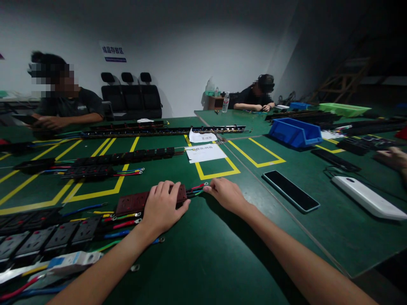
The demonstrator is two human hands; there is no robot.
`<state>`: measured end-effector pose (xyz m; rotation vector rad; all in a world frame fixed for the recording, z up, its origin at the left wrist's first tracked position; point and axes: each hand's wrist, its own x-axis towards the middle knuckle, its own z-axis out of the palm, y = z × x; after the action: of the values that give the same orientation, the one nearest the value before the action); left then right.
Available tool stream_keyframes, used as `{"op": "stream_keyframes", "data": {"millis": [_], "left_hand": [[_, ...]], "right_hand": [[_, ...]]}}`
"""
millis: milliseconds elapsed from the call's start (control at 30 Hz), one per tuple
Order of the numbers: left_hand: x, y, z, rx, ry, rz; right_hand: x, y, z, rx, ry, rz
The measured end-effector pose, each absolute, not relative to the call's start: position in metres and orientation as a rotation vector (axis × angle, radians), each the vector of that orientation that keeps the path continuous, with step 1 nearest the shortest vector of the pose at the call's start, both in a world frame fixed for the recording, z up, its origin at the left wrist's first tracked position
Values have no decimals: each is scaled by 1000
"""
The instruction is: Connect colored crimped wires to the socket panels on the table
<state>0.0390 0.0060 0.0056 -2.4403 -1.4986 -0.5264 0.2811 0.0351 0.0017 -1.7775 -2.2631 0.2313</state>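
Note:
A dark red socket strip (132,204) lies on the green table in front of me. My left hand (165,206) is laid over its right part, fingers across the far side and thumb along the near side. Several coloured wires (194,190), red, green and blue-black, come out of the strip's right end with ring terminals on their tips. At those tips my right hand (225,195) pinches a wire end between thumb and finger; the exact wire in the pinch is partly hidden.
Black socket strips (60,237) with lugged wires crowd the near left, beside a white-and-blue box-like part (73,262). A phone (291,190), a white device (367,197) and a blue bin (295,132) stand right. Paper sheets (206,153) lie ahead. Co-workers (63,95) sit across; another person's hand (392,156) shows far right.

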Motion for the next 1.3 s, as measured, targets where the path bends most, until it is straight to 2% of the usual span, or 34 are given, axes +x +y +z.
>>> {"op": "stream_keyframes", "data": {"millis": [500, 1100, 1300], "left_hand": [[39, 6, 6, -2426, -1483, -477], [38, 7, 5, -2426, -1486, -466], [39, 7, 5, -2428, -1487, -470]], "right_hand": [[277, 35, -8, -1828, -2117, 281], [296, 43, -6, -1526, -2114, 589], [294, 44, -13, -1507, -2023, 546]]}}
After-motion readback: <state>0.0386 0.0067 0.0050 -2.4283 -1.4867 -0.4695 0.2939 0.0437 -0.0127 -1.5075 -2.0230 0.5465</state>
